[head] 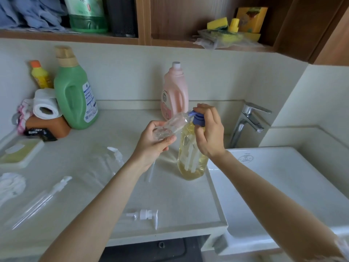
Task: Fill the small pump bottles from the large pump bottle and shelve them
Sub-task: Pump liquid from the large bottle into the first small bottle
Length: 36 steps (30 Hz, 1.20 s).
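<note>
Small pump bottle (171,125), clear and seemingly empty, lies tilted in the left hand (154,143), fingers closed around its base, its open neck at the blue spout. The right hand (207,129) wraps the pump head of the large pump bottle (191,156), which stands on the surface (105,133) beside the sink (283,186), about a quarter full of amber liquid. Filling looks under way; next comes a steady press, neck kept under the spout. Another capped bottle (37,201) and a loose pump (145,216) lie near.

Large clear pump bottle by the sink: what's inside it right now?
The large clear pump bottle holds pale yellow liquid, darker near the bottom, with white dip tubing running down. The right hand covers its blue pump head, so the neck stays hidden.
</note>
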Tool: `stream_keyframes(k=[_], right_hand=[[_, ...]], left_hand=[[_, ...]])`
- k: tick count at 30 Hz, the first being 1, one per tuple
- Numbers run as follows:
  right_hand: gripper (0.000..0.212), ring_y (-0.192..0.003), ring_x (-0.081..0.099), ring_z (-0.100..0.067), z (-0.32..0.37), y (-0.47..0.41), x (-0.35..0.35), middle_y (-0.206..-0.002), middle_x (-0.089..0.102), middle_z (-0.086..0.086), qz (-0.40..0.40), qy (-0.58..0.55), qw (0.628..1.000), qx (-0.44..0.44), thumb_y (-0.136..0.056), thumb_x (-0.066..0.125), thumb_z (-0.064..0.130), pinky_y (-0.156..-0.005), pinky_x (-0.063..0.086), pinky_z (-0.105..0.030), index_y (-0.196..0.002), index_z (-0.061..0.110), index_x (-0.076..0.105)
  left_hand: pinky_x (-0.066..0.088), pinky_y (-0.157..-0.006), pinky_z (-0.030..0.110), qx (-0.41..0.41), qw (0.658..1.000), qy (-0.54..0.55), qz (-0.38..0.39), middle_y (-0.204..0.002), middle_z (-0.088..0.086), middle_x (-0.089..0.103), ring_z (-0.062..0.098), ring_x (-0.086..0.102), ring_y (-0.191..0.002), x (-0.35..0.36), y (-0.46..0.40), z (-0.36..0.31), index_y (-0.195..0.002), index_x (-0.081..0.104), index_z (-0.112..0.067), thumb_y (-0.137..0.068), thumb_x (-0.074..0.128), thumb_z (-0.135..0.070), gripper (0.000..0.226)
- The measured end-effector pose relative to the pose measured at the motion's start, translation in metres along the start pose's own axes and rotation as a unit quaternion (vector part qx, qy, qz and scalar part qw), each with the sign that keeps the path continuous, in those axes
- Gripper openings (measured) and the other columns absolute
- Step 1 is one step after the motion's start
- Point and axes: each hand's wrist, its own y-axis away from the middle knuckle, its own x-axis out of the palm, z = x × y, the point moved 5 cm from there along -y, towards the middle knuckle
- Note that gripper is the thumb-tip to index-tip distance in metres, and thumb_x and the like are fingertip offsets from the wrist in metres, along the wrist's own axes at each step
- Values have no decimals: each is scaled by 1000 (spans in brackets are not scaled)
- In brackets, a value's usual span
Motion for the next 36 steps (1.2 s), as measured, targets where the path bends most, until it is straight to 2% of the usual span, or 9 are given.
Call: stream_keyframes(k=[6, 11, 13, 16, 18, 20, 24, 29, 36], right_hand=[[48, -114, 52, -21, 3, 0, -4, -118, 58, -6, 35, 13, 999, 22, -72, 38, 17, -97, 33, -11, -111, 4, 62], [41, -99, 50, -4, 14, -20, -19, -112, 57, 4, 50, -4, 999, 14, -79, 43, 15, -81, 32, 1, -114, 6, 61], [43, -100, 56, -9, 11, -26, -23, -109, 57, 9, 60, -2, 998, 7, -82, 39, 24, -83, 38, -8, -115, 8, 62], [40, -114, 57, -18, 1, -22, -23, -120, 62, -1, 60, 19, 998, -19, -89, 40, 27, -94, 45, -28, -116, 10, 64], [39, -119, 55, -21, -2, -18, -21, -122, 63, -6, 36, 14, 999, -21, -91, 41, 26, -99, 44, -32, -116, 7, 64], [39, -119, 56, -23, 0, -15, -19, -118, 64, -8, -1, -4, 1000, -17, -90, 42, 23, -99, 43, -26, -113, 4, 65], [37, -107, 59, -28, -2, -8, -12, -110, 65, -15, -30, -32, 999, -32, -84, 42, 17, -91, 38, -7, -106, -2, 66], [42, -104, 58, -25, -8, 0, -7, -107, 65, -13, -30, -12, 999, -40, -75, 41, 14, -95, 42, -24, -104, -2, 66], [43, -103, 53, -20, 5, -6, -14, -111, 63, -9, 9, 33, 999, -40, -74, 43, 17, -95, 31, -11, -108, 3, 65]], left_hand=[[48, -58, 19, 3, 1000, -29, -12, -93, -3, 59, 10, 56, -67, 1, 3, -3, -99, 48, -19, -81, 69, 6, 38], [46, -53, 17, -2, 1000, -27, -3, -91, -2, 60, 9, 53, -56, 7, 4, -8, -99, 43, -14, -83, 68, 2, 34], [45, -55, 20, -13, 1000, -11, 4, -89, -2, 62, 10, 51, -54, 7, 3, -7, -96, 45, -16, -83, 69, -2, 31], [42, -57, 25, -28, 999, 18, 9, -82, -1, 60, 14, 47, -57, 8, 3, -3, -92, 50, -17, -84, 69, -8, 23], [39, -56, 25, -37, 999, 26, 7, -77, 0, 56, 15, 45, -57, 9, 3, 1, -92, 54, -16, -87, 66, -11, 15], [37, -56, 23, -50, 998, 39, 10, -77, 2, 52, 14, 43, -57, 9, 3, 4, -94, 58, -14, -86, 66, -18, 12], [36, -51, 18, -69, 995, 64, 23, -77, 1, 51, 9, 40, -52, 7, 3, 7, -92, 59, -10, -73, 66, -33, 31], [31, -47, 16, -95, 991, 94, 11, -78, 3, 54, 8, 39, -56, 4, 3, 12, -89, 51, -10, -82, 62, -26, 21], [37, -50, 18, -84, 992, 92, 13, -89, 4, 56, 12, 42, -59, 6, 7, 6, -94, 46, -13, -88, 59, -1, 19]])
